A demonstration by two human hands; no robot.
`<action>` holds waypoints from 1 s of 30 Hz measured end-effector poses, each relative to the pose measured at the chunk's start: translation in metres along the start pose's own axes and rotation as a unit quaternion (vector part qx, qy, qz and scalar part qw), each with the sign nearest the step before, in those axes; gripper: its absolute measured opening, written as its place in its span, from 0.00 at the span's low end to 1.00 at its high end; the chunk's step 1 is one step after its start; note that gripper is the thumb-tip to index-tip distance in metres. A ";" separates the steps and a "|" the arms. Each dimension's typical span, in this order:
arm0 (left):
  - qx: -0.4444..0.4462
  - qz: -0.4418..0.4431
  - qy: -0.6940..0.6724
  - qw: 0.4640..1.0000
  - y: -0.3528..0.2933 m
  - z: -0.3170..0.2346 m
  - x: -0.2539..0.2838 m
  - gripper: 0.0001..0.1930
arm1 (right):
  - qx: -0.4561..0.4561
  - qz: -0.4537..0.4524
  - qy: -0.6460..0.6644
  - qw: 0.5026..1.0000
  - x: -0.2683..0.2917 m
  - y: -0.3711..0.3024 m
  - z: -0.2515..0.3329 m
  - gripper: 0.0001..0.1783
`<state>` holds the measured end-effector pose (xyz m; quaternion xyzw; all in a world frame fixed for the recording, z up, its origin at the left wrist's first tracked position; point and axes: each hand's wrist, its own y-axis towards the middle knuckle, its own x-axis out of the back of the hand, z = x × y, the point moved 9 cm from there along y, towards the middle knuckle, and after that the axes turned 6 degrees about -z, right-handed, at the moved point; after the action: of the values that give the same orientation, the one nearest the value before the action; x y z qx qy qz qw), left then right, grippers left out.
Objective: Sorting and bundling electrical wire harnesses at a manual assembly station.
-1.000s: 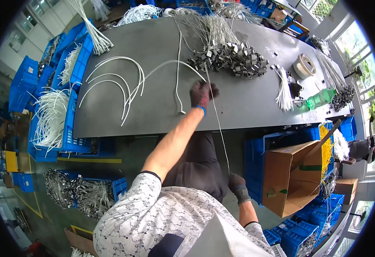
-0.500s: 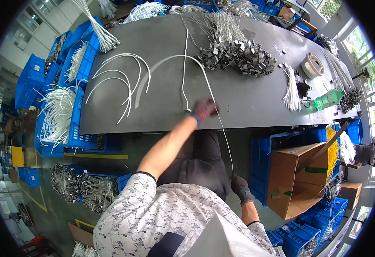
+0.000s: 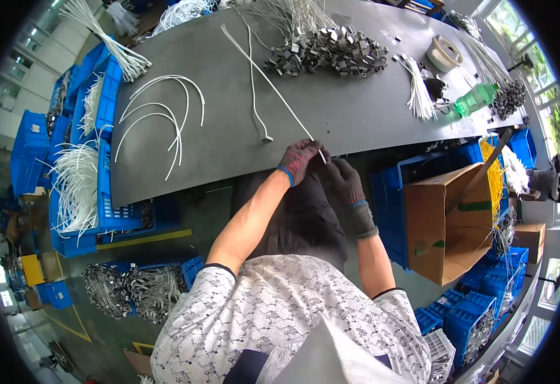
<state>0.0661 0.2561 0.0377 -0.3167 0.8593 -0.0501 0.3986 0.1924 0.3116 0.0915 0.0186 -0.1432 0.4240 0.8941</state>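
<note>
Head view: on the table (image 3: 209, 147), the tube (image 3: 272, 85) slants from far left to the near edge. The left hand (image 3: 299, 160) is closed on its near end. The right hand (image 3: 346, 181) sits just right of that end; its grip cannot be told.

There are two gloved hands (image 3: 299, 161) (image 3: 346, 182) and one green bottle (image 3: 476, 100).

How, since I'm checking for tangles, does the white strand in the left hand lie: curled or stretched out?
Stretched out: the white strand runs nearly straight from the left hand over the tabletop, no loop showing.
</note>
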 end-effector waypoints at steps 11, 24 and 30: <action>-0.219 -0.049 0.377 0.898 -0.028 -0.053 -0.012 0.12 | 0.166 -0.128 -0.253 0.945 -0.020 0.043 -0.021 0.14; -0.052 -0.081 0.559 0.823 0.041 -0.120 0.080 0.18 | -0.194 -0.098 0.142 0.966 -0.070 0.148 -0.037 0.17; -0.208 -0.308 0.583 0.723 0.004 -0.206 0.186 0.14 | 0.011 -0.159 -0.136 0.978 -0.036 0.276 -0.029 0.24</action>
<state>-0.1733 0.1168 0.0547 -0.5470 0.7661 -0.1652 -0.2941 -0.0324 0.4656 0.0295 0.1087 -0.2543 0.2717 0.9218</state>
